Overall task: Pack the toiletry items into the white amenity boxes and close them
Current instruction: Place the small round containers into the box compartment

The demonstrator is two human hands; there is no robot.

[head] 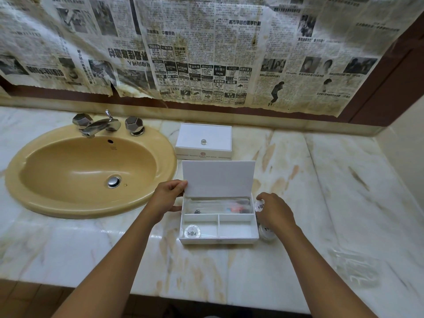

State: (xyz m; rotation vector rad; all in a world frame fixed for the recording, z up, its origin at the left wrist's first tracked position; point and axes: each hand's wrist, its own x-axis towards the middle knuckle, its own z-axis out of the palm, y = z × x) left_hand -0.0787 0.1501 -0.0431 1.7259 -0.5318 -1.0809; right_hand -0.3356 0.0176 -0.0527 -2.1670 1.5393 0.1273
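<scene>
Two white amenity boxes on the marble counter, one open between my hands and one closed behind it.

I count two boxes: the open box [219, 228] sits nearest me, its lid [219, 179] standing upright, and the closed box [203, 141] with a small clear knob sits just behind it. My left hand [167, 197] pinches the lid's left edge, thumb against the box side. My right hand [274, 211] curls round a small white bottle [259, 206] just beside the box's right wall. One round packet [192, 231] lies in the front left compartment; wrapped items fill the long rear compartment, too blurred to count. A second round container [266, 232] sits under my right wrist, partly hidden. A yellow sink [34, 161] lies to the left; clear plastic wrap [353, 267] lies to the right.
</scene>
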